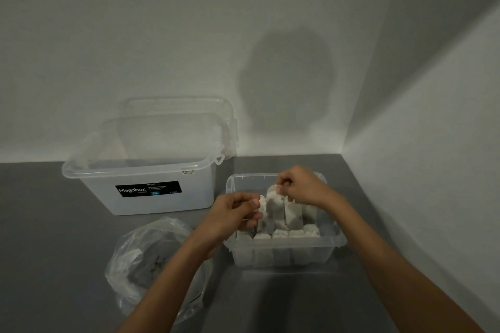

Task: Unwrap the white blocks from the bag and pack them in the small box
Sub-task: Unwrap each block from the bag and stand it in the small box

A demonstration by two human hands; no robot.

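Above the small box [281, 254], the left hand [235, 211] and right hand [300, 186] each pinch a white block [272, 199], seemingly mid-unwrap; next it needs peeling clear and slotting in.

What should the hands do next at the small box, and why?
Probably draw the hands apart to strip the wrap from the block they hold. The left hand and right hand each pinch the top of a block standing taller than the rows packed in the box. The wrap itself is too blurred to make out. The bag seems to hold more.
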